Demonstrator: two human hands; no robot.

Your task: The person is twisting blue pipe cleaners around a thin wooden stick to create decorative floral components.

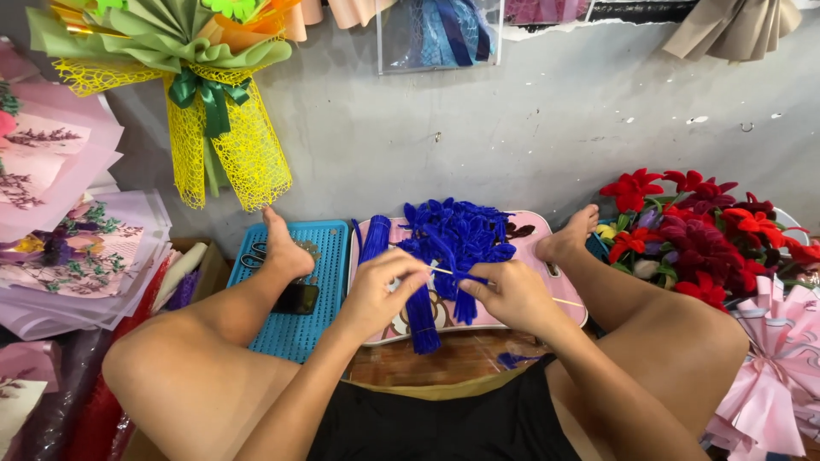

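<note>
Honestly, fiddly bit: left hand point(386, 286) and right hand point(511, 294) both pinched shut on thin wooden stick point(446, 271), blue chenille flower point(461, 256) between them over pink board point(547, 256). Best keep stick steady, wraps tight.

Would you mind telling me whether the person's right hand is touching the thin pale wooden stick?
Touching: the head view shows the right hand pinching the thin pale wooden stick, whose other end meets the left hand.

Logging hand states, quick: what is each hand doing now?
Left hand: pinched shut on the thin stick.
Right hand: shut on a blue pipe-cleaner piece.
</note>
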